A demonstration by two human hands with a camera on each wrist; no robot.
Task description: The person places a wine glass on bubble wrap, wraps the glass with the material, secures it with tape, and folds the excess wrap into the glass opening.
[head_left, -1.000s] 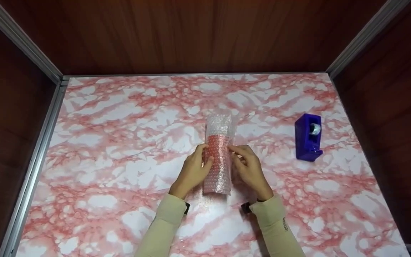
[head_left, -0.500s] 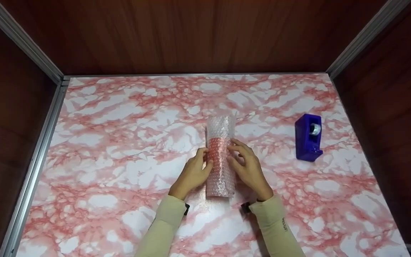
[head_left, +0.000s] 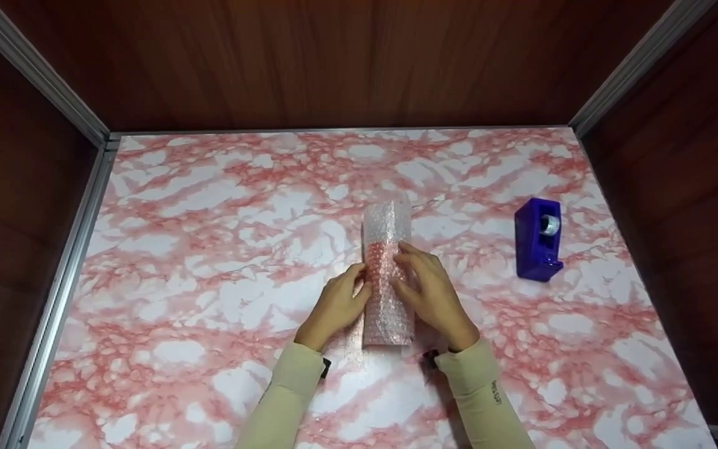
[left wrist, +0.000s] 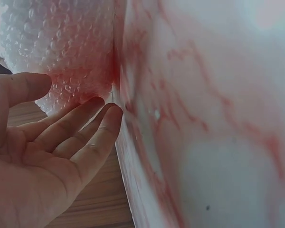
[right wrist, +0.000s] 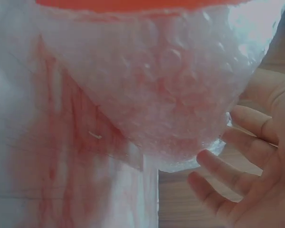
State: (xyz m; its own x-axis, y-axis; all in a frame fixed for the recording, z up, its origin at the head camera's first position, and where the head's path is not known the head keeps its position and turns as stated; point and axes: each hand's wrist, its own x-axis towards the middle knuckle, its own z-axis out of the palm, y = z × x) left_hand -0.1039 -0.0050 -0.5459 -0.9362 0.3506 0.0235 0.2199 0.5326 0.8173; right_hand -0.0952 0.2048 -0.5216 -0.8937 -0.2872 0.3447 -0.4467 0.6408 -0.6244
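The roll (head_left: pixel 382 275) lies lengthwise on the counter (head_left: pixel 178 299), between the left hand (head_left: pixel 335 305) and the right hand (head_left: pixel 434 294). It consists of bubble wrap (head_left: pixel 387 217) around a red core (head_left: pixel 380 252).

State of fingers: on the left, released and gently bent, set along the roll's left side with the thumb near its upper face; on the right, released and spread, resting over its right side. Neither hand is clenched.

Handling: expect a light to moderate load; the core's weight and material cannot be determined. The outer layer should be soft, compressible and somewhat slippery, and may spring loose if unsupported. The bubbles would burst under hard pressure; treat the core as possibly fragile. Take hold at mid-length from both sides, with broad, even pressure, where the core backs the wrap. Avoid lifting by the far end: there the wrap extends past the red and appears unsupported.

Containers: the wrap acts as a sleeve for the core. Right of the roll, well apart, the blue dispenser (head_left: pixel 528 242) carries a reel of tape (head_left: pixel 550 225)
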